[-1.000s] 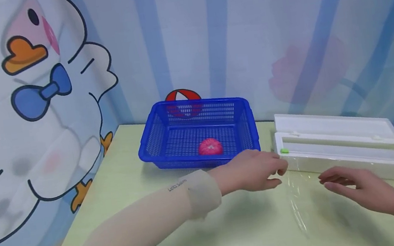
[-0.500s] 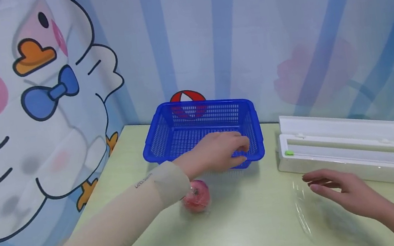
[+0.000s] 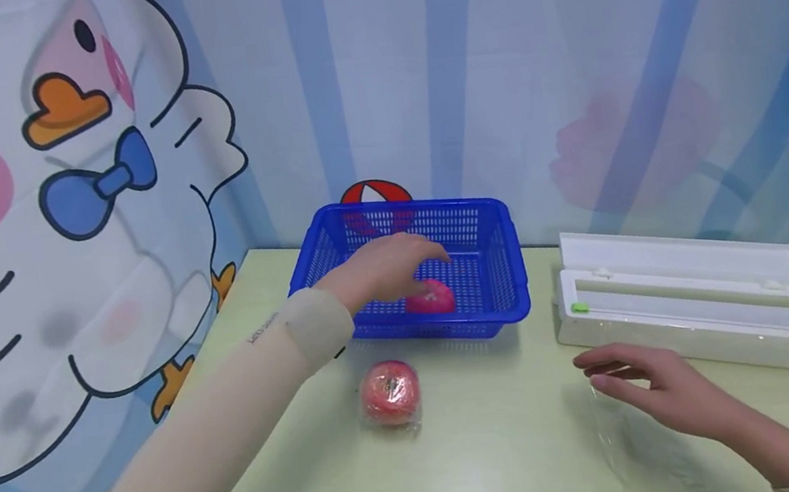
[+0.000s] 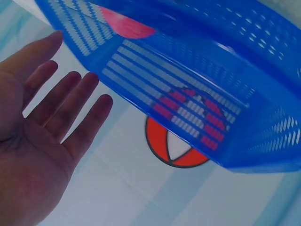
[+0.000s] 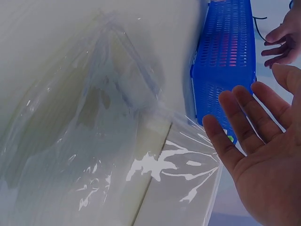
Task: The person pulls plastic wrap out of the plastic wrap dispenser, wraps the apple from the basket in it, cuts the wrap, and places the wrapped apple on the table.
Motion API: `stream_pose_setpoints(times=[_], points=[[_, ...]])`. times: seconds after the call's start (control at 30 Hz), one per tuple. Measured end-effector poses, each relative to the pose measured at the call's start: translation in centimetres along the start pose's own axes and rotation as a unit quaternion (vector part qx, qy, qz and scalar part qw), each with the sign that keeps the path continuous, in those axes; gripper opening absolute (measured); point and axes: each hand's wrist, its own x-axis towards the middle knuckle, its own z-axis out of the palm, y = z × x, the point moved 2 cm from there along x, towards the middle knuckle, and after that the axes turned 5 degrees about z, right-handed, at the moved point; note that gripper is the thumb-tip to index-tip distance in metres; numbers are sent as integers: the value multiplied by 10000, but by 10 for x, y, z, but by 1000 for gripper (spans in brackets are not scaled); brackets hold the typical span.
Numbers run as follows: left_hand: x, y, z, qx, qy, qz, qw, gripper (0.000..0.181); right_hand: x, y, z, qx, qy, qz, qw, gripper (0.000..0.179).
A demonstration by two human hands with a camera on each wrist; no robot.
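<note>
I see the left hand (image 3: 391, 266) over the blue basket (image 3: 451, 324), its fingers spread, slightly bent and holding nothing. An apple (image 3: 434, 299) lies in the basket, near the front wall and close to that hand. A second apple (image 3: 390, 394), in clear wrap, sits on the bench (image 3: 499, 450) before the basket. The right hand (image 3: 657, 387) also holds nothing, fingers extended near loose plastic film (image 5: 84, 117); I cannot tell whether they touch. Behind it stands the white box (image 3: 707, 315), lid (image 3: 684, 257) raised.

R hand (image 5: 265, 160), palm to cam, clear film (image 5: 89, 150) beside, blue bskt (image 5: 225, 75) beyond, L hand (image 5: 287, 43) upper rt
</note>
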Motion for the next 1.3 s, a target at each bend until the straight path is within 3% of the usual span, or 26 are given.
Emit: stream_pose_setpoints(times=[0.2,0.33,0.6,1.3], points=[[9,-11,3,479,-414,-116,9979,63,0,1,6,-12,16,-166,9999,27],[15,-16,7,515,-589,-161,9968,71,-3,3,8,41,-38,-71,10000,27],[26,-18,18,961,-902,87,9912,76,-8,2,8,81,-156,161,9997,24],[50,-19,37,1140,-1089,430,9866,70,-18,9,8,341,-307,365,9983,24]])
